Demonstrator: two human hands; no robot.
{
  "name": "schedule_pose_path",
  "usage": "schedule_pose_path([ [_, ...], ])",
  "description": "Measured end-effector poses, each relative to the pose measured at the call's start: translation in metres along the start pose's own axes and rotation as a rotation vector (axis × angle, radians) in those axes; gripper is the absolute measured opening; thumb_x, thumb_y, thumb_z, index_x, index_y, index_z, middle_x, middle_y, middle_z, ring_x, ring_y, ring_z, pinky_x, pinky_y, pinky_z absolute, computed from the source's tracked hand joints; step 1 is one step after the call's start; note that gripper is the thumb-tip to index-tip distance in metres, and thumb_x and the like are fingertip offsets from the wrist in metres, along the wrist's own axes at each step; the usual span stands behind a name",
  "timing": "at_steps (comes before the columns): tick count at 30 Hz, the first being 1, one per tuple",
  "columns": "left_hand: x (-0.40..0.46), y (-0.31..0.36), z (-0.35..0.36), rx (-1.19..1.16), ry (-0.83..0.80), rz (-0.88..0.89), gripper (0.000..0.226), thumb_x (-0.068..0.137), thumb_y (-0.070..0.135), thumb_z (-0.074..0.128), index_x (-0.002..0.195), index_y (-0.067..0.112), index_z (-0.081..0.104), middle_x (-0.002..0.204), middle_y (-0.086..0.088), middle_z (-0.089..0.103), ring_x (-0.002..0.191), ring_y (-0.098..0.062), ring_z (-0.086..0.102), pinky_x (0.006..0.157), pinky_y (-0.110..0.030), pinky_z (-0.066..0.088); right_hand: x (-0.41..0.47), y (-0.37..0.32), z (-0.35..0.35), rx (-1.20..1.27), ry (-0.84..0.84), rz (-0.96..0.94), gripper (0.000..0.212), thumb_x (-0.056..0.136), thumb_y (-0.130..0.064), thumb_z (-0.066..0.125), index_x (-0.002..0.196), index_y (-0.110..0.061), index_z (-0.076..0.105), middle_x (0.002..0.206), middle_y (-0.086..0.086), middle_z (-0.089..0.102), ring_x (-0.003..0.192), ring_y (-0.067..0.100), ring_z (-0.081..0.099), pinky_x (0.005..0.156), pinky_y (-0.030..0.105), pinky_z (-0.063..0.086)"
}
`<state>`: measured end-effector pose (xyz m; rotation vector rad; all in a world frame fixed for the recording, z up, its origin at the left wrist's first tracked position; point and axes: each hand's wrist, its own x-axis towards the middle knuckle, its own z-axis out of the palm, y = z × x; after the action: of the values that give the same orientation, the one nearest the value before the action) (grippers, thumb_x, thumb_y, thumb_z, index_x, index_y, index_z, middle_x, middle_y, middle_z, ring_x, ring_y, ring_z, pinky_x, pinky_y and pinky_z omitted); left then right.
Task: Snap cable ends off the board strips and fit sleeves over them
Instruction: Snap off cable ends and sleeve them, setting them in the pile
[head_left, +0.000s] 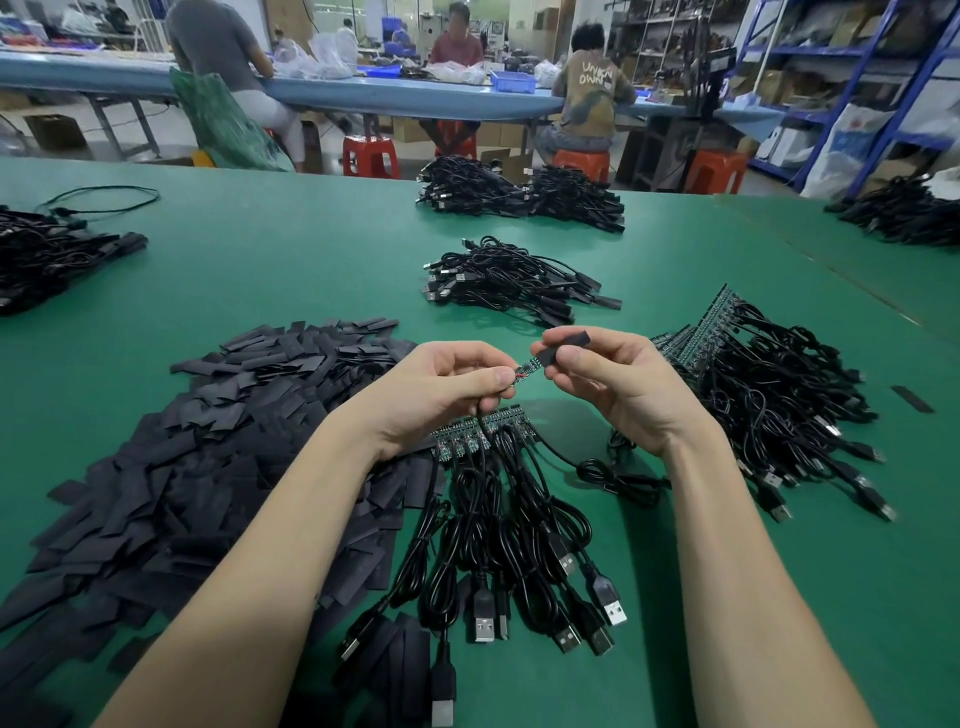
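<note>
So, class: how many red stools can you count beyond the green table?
3 stools: one left, one middle, one right. A fourth may hide under the centre worker.

"UNKNOWN" on seated worker's shirt (596, 88)

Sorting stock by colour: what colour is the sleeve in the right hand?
Black sleeve, clearest in the head view.

The bench (322, 244) is covered in a matt green mat, smooth and faintly scuffed; the heap of sleeves (208, 447) looks like flat matt black plastic, dull and slightly creased; the cables (519, 519) wear glossy black plastic jackets that catch the light; their plugs (615, 610) end in bright bare metal shells; the board strip (483, 428) is green with tiny shiny specks; the stools (370, 155) are glossy red plastic.
</note>
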<state>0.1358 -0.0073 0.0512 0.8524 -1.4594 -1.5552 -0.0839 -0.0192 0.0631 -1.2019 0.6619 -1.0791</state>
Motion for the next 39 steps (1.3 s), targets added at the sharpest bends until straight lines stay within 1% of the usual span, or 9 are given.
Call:
schedule_pose_path([
  [9, 0.002, 0.001, 0.0, 0.005, 0.005, -0.004, 0.017, 0.082, 0.018, 0.072, 0.097, 0.009, 0.068, 0.076, 0.0, 0.068, 0.062, -0.007, 0.054, 0.057, -0.013, 0.044, 0.003, 0.004, 0.003, -0.022, -0.071, 0.043, 0.019, 0.079, -0.008, 0.069, 0.092, -0.016, 0.081, 0.098, 0.007, 0.077, 0.087, 0.013, 0.073, 0.076, 0.019, 0.056],
  [12, 0.006, 0.0, 0.003, 0.029, 0.117, -0.004, 0.02, 0.088, 0.014, 0.072, 0.099, 0.01, 0.056, 0.08, -0.006, 0.073, 0.062, -0.01, 0.059, 0.056, -0.015, 0.046, 0.008, 0.007, 0.006, 0.037, 0.0, 0.055, 0.017, 0.078, -0.011, 0.07, 0.089, -0.016, 0.082, 0.094, 0.007, 0.077, 0.082, 0.013, 0.073, 0.076, 0.017, 0.056],
  [14, 0.008, -0.001, 0.005, 0.094, 0.18, 0.024, 0.016, 0.093, 0.014, 0.069, 0.097, 0.01, 0.054, 0.08, -0.008, 0.075, 0.062, -0.012, 0.062, 0.057, -0.017, 0.049, 0.012, 0.011, 0.008, 0.102, 0.076, 0.067, 0.015, 0.077, -0.012, 0.072, 0.088, -0.013, 0.081, 0.092, 0.009, 0.077, 0.078, 0.012, 0.073, 0.073, 0.016, 0.057],
  [17, 0.005, -0.001, 0.005, 0.182, 0.225, 0.039, 0.011, 0.095, 0.018, 0.068, 0.094, 0.01, 0.06, 0.08, -0.008, 0.076, 0.063, -0.014, 0.066, 0.056, -0.018, 0.05, 0.017, 0.016, 0.011, 0.166, 0.151, 0.091, 0.019, 0.075, -0.011, 0.075, 0.093, -0.007, 0.079, 0.09, 0.011, 0.076, 0.076, 0.013, 0.073, 0.071, 0.016, 0.057],
  [20, 0.0, -0.007, 0.008, 0.153, 0.276, 0.053, 0.006, 0.091, 0.015, 0.072, 0.092, 0.012, 0.067, 0.082, -0.01, 0.077, 0.067, -0.013, 0.068, 0.058, -0.016, 0.05, 0.018, 0.019, 0.01, 0.199, 0.211, 0.101, 0.023, 0.072, -0.012, 0.078, 0.094, -0.002, 0.077, 0.088, 0.011, 0.076, 0.075, 0.014, 0.073, 0.071, 0.016, 0.057],
  [22, 0.0, -0.014, 0.013, 0.149, 0.315, 0.072, 0.005, 0.09, 0.012, 0.074, 0.093, 0.012, 0.07, 0.083, -0.013, 0.077, 0.07, -0.013, 0.067, 0.062, -0.017, 0.052, 0.018, 0.018, 0.009, 0.215, 0.212, 0.111, 0.024, 0.077, -0.01, 0.076, 0.098, 0.0, 0.074, 0.089, 0.011, 0.076, 0.076, 0.015, 0.073, 0.072, 0.017, 0.057],
  [26, 0.003, -0.026, 0.022, 0.127, 0.425, 0.139, 0.007, 0.087, 0.01, 0.077, 0.088, 0.015, 0.073, 0.074, -0.009, 0.075, 0.067, -0.012, 0.068, 0.064, -0.018, 0.052, 0.017, 0.018, 0.007, 0.245, 0.209, 0.126, 0.018, 0.089, -0.003, 0.068, 0.106, 0.0, 0.071, 0.09, 0.013, 0.076, 0.079, 0.016, 0.074, 0.071, 0.017, 0.058],
  [31, 0.001, -0.038, 0.024, 0.071, 0.513, 0.216, 0.011, 0.083, 0.008, 0.08, 0.087, 0.018, 0.077, 0.076, -0.006, 0.076, 0.07, -0.013, 0.072, 0.068, -0.017, 0.053, 0.018, 0.02, 0.007, 0.208, 0.226, 0.152, 0.017, 0.083, -0.004, 0.073, 0.099, -0.002, 0.07, 0.09, 0.015, 0.075, 0.076, 0.018, 0.074, 0.07, 0.019, 0.058],
  [39, -0.001, -0.046, 0.025, 0.148, 0.506, 0.253, 0.013, 0.083, 0.007, 0.08, 0.083, 0.019, 0.078, 0.072, 0.001, 0.075, 0.067, -0.008, 0.07, 0.068, -0.014, 0.052, 0.017, 0.02, 0.006, 0.17, 0.234, 0.185, 0.026, 0.071, -0.009, 0.078, 0.096, -0.002, 0.075, 0.09, 0.015, 0.075, 0.077, 0.02, 0.073, 0.072, 0.019, 0.059],
])
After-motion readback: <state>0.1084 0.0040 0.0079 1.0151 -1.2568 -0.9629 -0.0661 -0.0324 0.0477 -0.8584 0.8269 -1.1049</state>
